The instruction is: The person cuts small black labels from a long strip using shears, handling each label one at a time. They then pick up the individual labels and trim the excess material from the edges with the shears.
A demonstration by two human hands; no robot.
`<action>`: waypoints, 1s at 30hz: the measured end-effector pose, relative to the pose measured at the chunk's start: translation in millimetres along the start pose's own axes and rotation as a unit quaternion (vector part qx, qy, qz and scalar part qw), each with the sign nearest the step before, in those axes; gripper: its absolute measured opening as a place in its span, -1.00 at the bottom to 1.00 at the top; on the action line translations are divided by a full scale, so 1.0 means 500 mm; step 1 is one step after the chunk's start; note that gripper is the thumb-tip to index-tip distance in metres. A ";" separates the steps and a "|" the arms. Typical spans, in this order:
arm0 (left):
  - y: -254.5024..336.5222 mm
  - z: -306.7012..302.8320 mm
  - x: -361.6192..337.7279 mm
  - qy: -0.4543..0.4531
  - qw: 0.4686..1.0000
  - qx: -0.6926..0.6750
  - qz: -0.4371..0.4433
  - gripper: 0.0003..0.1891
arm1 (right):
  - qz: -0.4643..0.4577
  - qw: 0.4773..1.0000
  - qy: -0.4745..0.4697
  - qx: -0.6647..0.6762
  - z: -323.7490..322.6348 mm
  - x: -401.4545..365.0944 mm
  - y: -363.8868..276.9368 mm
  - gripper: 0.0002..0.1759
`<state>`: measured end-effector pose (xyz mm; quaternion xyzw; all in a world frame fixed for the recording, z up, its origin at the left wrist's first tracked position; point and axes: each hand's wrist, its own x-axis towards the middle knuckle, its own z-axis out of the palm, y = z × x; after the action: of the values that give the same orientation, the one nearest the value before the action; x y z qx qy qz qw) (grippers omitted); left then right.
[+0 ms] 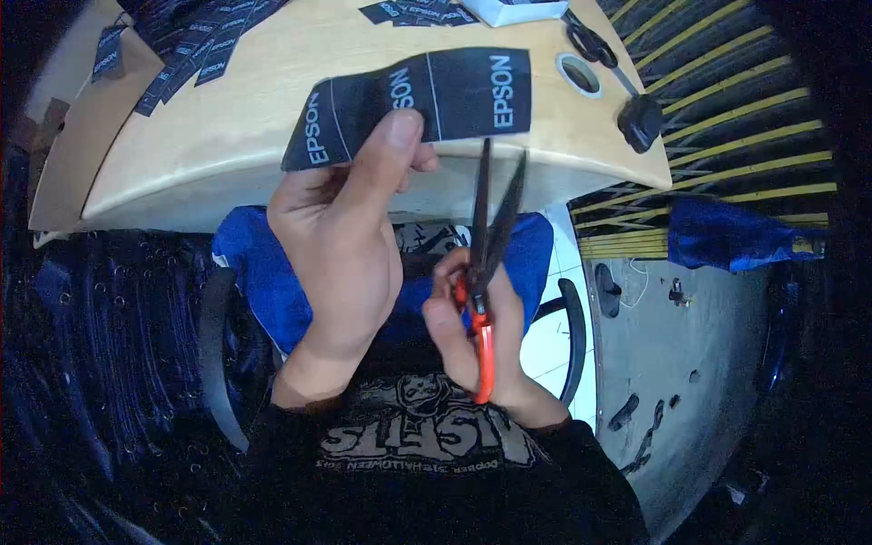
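Note:
My left hand (350,195) pinches a strip of black labels (463,91) between thumb and fingers, held up in front of the table edge. White EPSON lettering repeats along the strip, with thin white lines between the sections. In my right hand (481,327) is a pair of scissors (484,227) with red-orange handles, blades pointing up and parted. The blade tips come right at the strip's lower edge, near its right-hand section. My fingers wrap the handles and partly hide them.
On the wooden table (272,109), more black EPSON labels (213,59) lie at the left and others (420,12) at the back. A tape roll (579,75) and black-handled scissors (590,43) sit on the right. A cardboard box (109,127) stands at the left edge, a yellow folding gate (727,91) beyond the right.

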<state>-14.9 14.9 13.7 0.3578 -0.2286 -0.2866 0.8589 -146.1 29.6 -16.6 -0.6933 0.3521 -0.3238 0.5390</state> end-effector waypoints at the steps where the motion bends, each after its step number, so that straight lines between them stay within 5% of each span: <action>1: -0.003 -0.001 0.001 -0.007 1.000 0.006 0.014 -0.93 | 0.009 1.000 -0.019 -0.017 0.001 0.000 -0.005 -0.68; 10: 0.012 0.008 -0.017 -0.018 0.999 0.042 0.014 -0.89 | -0.070 0.997 -0.009 -0.044 -0.001 0.039 -0.031 -0.60; 30: 0.023 0.010 -0.020 -0.041 0.997 0.026 0.054 -0.87 | -0.072 0.995 -0.019 -0.061 -0.002 0.035 -0.059 -0.57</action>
<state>-21.6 25.7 23.7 0.3549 -0.2895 -0.2482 0.8536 -133.2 19.5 13.7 -0.7545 0.3097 -0.3265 0.4776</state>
